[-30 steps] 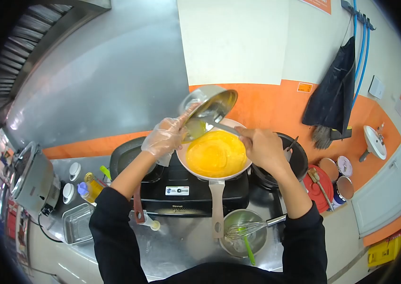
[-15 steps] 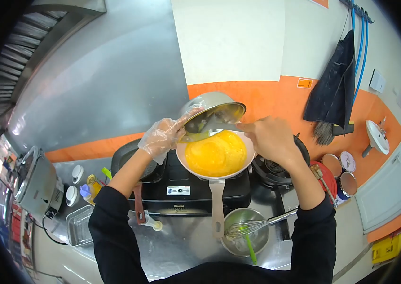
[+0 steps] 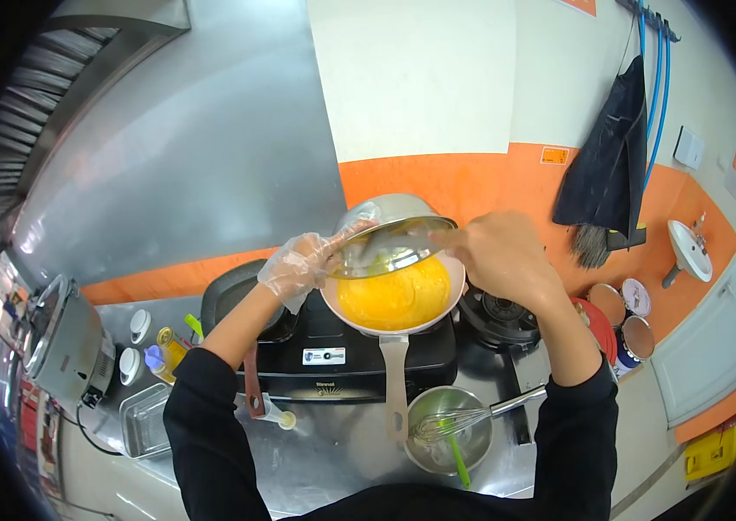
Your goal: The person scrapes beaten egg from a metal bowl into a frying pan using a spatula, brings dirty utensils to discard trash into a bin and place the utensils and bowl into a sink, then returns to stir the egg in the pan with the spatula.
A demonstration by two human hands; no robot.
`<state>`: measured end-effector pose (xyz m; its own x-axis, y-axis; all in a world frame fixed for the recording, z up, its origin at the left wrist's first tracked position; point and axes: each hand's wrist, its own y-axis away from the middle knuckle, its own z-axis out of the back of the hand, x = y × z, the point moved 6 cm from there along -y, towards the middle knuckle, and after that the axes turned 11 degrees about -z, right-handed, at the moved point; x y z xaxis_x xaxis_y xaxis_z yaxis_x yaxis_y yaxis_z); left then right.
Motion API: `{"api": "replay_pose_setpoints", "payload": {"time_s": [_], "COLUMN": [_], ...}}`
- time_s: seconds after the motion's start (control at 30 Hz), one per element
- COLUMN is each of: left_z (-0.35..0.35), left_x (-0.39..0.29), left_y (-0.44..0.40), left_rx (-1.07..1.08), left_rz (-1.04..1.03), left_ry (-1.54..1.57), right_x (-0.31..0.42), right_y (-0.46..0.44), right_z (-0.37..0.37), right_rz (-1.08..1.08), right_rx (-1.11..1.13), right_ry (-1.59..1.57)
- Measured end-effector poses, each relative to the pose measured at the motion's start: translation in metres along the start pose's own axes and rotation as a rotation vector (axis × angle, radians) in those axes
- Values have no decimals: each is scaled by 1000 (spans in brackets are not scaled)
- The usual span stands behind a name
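Observation:
My left hand [image 3: 300, 265], in a clear plastic glove, grips the rim of a steel mixing bowl [image 3: 396, 207]. The bowl is tipped over a light-coloured frying pan [image 3: 396, 382]. Yellow liquid, like beaten egg [image 3: 396, 300], covers the pan's floor. Bare and smeared by motion, my right hand [image 3: 502, 256] is closed around a spatula [image 3: 420, 234] that reaches into the bowl. The spatula's blade is blurred. The pan sits on a black gas stove [image 3: 324, 357] with its handle pointing toward me.
A dark pan [image 3: 229, 291] occupies the left burner. In front of the stove, a second steel bowl [image 3: 472, 456] holds a whisk [image 3: 455, 422] and a green-handled tool [image 3: 460, 464]. Bottles [image 3: 173, 340] and a glass dish [image 3: 144, 421] stand left; another burner [image 3: 500, 317] is right.
The bowl has tilted further, its opening turning toward me and down over the pan. My right hand has shifted slightly, with the spatula still in the bowl.

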<state>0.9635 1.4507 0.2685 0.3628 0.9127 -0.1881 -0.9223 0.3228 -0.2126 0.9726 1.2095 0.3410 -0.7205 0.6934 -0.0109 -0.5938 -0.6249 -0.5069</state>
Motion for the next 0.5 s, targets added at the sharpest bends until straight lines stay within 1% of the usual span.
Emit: {"api": "replay_pose_setpoints", "payload": {"time_s": [0.03, 0.07, 0.1, 0.13, 0.17, 0.2, 0.23, 0.27, 0.3, 0.33, 0.37, 0.4, 0.43, 0.47, 0.5], "left_z": [-1, -1, -3, 0, 2, 3, 2, 4, 5, 4, 2, -1, -3, -5, -11], "left_x": [-4, -9, -10, -12, -13, -12, -7, -1, 2, 0, -3, -3, -7, -10, -5], "left_y": [-1, -2, -4, -6, -6, -6, -5, -5, -2, 2, 4, 2, -1, -4, -6], "left_rx": [-27, -51, -48, -39, -30, -32, -21, -18, -32, -62, -88, -87, -84, -80, -80], "left_rz": [-62, -126, -129, -121, -111, -107, -46, 17, 28, -13, -57, -54, -83, -116, -120], "left_ry": [-9, -17, -14, -126, -240, -241, -186, -131, -133, -107, -80, -78, -143, -209, -207], "right_x": [0, 2, 5, 6, 0, -11, -19, -16, -17, -19, -18, -21, -24, -25, -25], "right_y": [2, 0, -3, -4, -5, -6, -7, -5, 0, 3, 0, -4, -9, -12, -17], "right_z": [8, 6, -2, -12, -19, -27, -31, -20, -2, 8, 3, -5, -10, -14, -21], "right_rz": [-34, -37, -32, -28, -30, -73, -111, -96, -191, -289, -283, -326, -372, -377, -372], "right_rx": [-58, -57, -14, 28, 29, 65, 101, 93, 54, 21, 24, 3, -20, -19, 51], "right_ry": [-67, -65, 21, 104, 100, 106, 112, 117, 40, -39, -39, -15, 12, 14, 19]}}
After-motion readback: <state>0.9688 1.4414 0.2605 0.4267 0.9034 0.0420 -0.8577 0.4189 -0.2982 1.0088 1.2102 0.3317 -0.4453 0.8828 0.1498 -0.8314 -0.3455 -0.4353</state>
